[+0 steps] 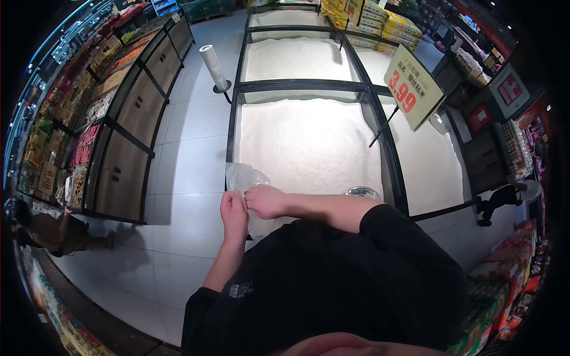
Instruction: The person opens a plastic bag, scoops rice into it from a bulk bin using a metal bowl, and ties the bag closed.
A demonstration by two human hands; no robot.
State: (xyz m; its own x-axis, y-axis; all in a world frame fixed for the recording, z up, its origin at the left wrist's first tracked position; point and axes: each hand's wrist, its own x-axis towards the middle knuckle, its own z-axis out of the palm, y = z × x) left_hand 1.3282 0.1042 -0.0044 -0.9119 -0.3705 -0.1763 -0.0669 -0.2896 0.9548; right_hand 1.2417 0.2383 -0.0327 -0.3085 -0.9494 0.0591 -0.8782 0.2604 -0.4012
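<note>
A clear plastic bag (pixel 242 175) hangs at the near left corner of a bin full of white, rice-like grain (pixel 309 142). My left hand (pixel 233 209) is closed on the bag's gathered edge. Right beside it, my right hand (pixel 265 202) pinches the same bag, its fingers curled and partly hidden. Below my hands the bag spreads out, and my body covers part of it. A shiny metal scoop or bowl (pixel 363 192) rests in the grain, partly behind my right forearm.
Black frames (pixel 300 86) divide the bins. A yellow price sign (pixel 412 86) stands on the right divider. A roll of plastic bags (pixel 214 68) stands on a holder to the left. Wooden display cabinets (pixel 127 148) line the aisle. People (pixel 56 231) (pixel 502 199) are at both sides.
</note>
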